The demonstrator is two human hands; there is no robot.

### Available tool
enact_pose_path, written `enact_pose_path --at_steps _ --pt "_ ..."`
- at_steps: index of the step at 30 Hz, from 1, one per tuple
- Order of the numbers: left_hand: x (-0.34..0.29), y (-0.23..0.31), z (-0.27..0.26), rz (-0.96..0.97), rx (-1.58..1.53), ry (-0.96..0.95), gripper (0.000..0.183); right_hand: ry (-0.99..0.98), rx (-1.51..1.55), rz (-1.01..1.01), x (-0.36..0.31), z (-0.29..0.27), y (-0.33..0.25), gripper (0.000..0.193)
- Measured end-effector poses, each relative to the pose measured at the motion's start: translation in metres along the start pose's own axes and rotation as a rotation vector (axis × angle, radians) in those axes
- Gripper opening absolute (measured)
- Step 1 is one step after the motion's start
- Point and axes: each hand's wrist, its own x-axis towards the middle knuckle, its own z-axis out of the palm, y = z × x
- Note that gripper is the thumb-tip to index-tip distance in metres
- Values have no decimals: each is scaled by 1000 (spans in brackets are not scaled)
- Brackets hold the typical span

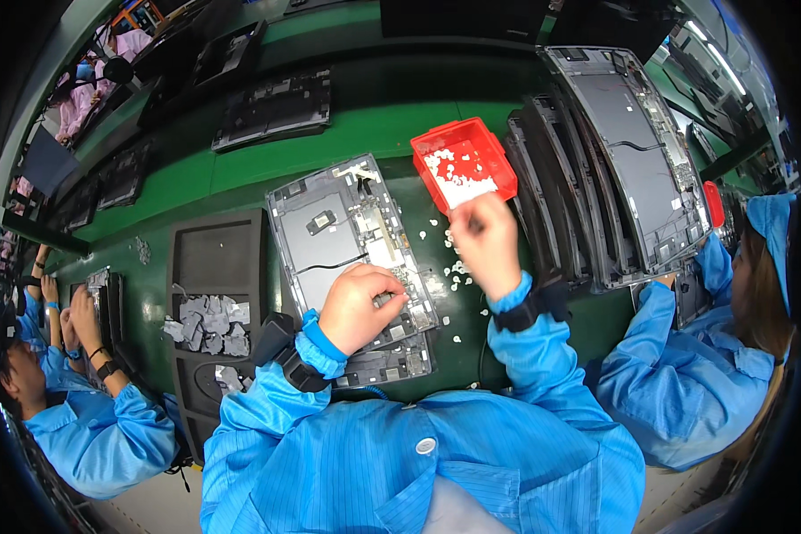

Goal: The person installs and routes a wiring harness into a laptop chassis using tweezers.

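Observation:
A flat electronic device shell [329, 240], grey with a circuit board along its right side and a black cable across it, lies askew on top of another shell [387, 365]. Over its lower right part is my left hand [358, 307], fingers curled and thumb close to the index finger; anything between them is too small to make out. My right hand [487, 245] hovers just in front of a red bin [510, 182], fingertips drawn together in a pinch whose content is hidden. Small white round pieces [458, 189] lie in the bin, and several more are scattered on the green table beside the shell.
A black foam tray [218, 252] at left holds torn grey scraps [212, 322]. Right of the bin stands a leaning stack of shells [632, 151]. Another shell [276, 109] lies farther back. Co-workers in blue sit at left [107, 436] and right [685, 383].

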Motion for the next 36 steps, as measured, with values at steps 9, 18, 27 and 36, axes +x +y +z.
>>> enact_pose_path --at_steps 9,18,27,36 --pt "-4 5 -1 161 166 22 13 74 15 281 21 -6 37 23" --pt "-7 6 -2 289 331 113 17 -124 818 307 -51 -15 -9 20" --pt "-10 7 0 192 233 116 17 -177 524 84 -71 6 -9 22" --pt "-13 9 3 236 251 89 19 -155 411 -44 -69 4 -14 21"
